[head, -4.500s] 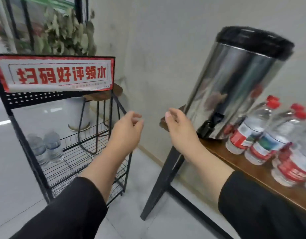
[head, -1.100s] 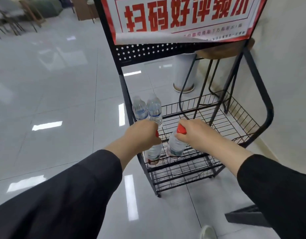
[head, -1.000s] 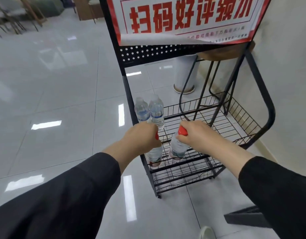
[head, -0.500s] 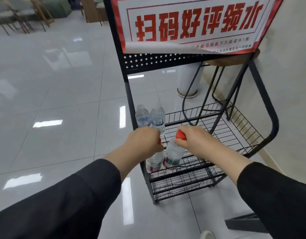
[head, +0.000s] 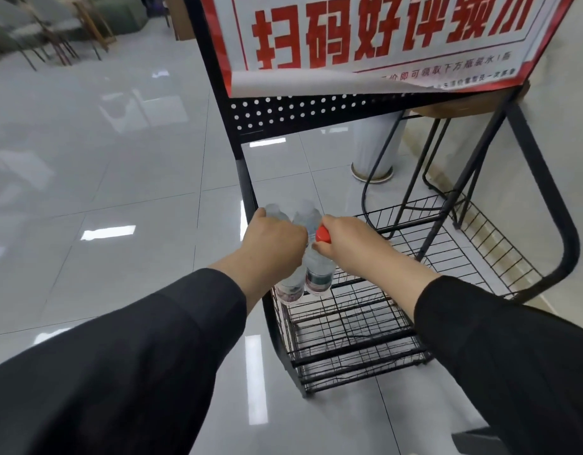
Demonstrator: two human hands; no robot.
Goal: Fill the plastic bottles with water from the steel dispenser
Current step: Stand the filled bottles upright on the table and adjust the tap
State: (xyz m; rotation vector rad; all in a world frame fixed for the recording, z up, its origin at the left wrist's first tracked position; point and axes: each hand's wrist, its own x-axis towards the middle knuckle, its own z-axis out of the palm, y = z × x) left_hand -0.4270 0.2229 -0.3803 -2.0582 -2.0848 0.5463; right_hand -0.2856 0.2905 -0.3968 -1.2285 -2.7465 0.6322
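My left hand (head: pixel 275 243) grips the top of a clear plastic bottle (head: pixel 290 289); its cap is hidden under my fingers. My right hand (head: pixel 347 239) grips the neck of a second clear bottle (head: pixel 319 274) with a red cap (head: pixel 323 234). Both bottles hang side by side over the left end of a black wire rack shelf (head: pixel 365 310). Behind my hands stand two more clear bottles (head: pixel 308 213), tops showing. The steel dispenser is out of view.
The black rack frame (head: pixel 546 205) carries a red and white sign (head: pixel 382 41) at the top. A stool's black legs (head: pixel 414 178) and a white cylinder (head: pixel 373 149) stand behind it by the wall. Glossy tiled floor (head: pixel 103 178) spreads to the left.
Both hands have carried their bottles toward the rack's back left corner, close to the two standing bottles. The two held bottles have drawn together, and the view has moved nearer the rack.
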